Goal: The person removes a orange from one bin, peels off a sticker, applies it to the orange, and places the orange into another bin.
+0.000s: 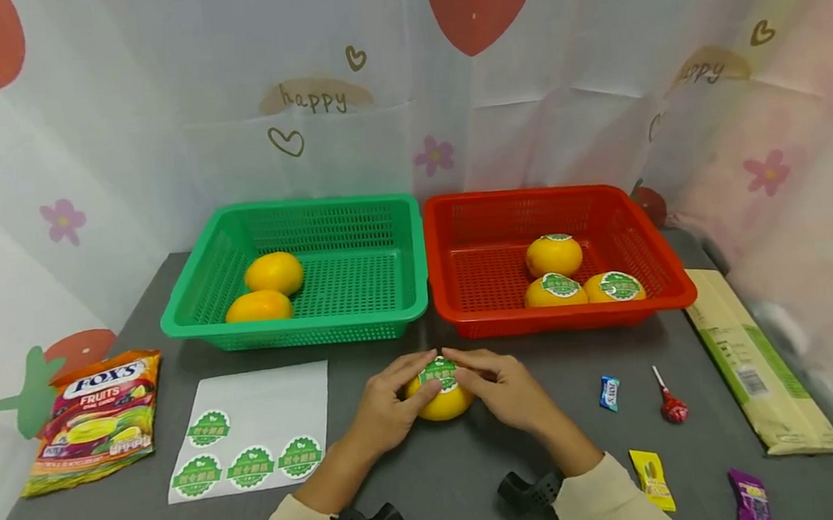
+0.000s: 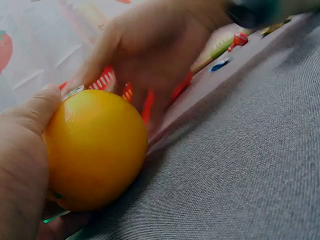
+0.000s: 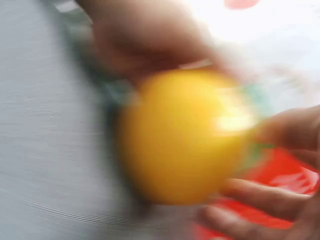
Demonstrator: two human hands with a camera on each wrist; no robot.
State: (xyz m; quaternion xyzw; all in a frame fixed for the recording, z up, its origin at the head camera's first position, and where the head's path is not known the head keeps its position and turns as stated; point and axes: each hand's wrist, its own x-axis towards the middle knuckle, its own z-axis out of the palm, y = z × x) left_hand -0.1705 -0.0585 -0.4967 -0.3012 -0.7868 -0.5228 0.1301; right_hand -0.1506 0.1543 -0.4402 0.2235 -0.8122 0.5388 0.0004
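On the grey table, an orange (image 1: 446, 405) sits between both hands, a round green-and-white sticker (image 1: 439, 375) on its top. My left hand (image 1: 387, 405) grips its left side, thumb on the near face and fingers round the back, as the left wrist view shows. My right hand (image 1: 503, 384) touches the right side with spread, fairly straight fingers, its fingertips at the sticker's edge. The right wrist view is blurred; there the orange (image 3: 185, 140) lies beside spread fingers (image 3: 265, 197). Left of the hands lies a white sheet (image 1: 273, 402) with several matching stickers (image 1: 250, 466).
A green basket (image 1: 319, 333) holds two plain oranges (image 1: 274, 274); beside it, a red basket (image 1: 568, 319) holds three stickered ones (image 1: 552, 257). A candy bag (image 1: 99, 420) lies far left. Rightward are small wrapped candies (image 1: 652, 480), a red lollipop (image 1: 674, 408) and a long pale-green packet (image 1: 762, 363).
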